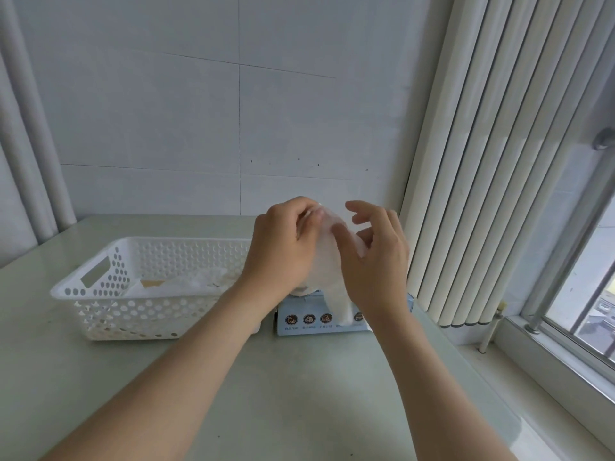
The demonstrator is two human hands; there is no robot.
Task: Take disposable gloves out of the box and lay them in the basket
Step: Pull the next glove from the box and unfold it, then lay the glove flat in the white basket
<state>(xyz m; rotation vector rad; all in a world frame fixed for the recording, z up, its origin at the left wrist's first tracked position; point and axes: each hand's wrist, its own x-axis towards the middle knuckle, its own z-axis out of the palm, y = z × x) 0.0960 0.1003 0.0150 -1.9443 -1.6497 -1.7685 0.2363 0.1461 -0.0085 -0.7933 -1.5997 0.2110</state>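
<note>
A thin translucent disposable glove [331,267] hangs in the air above the light-blue glove box [307,319], its lower end trailing down over the box front. My left hand [283,247] pinches the glove's upper edge between curled fingers. My right hand [376,257] touches the glove's right side with thumb and loosely spread fingers. The white perforated basket [100,294] stands on the table left of the box, with some crumpled clear gloves [199,281] lying inside. My hands hide most of the box top.
The pale green table [299,394] runs to a white wall at the back. White vertical blinds [499,161] and a window sill [549,354] stand close on the right. A brownish scrap [151,283] lies in the basket.
</note>
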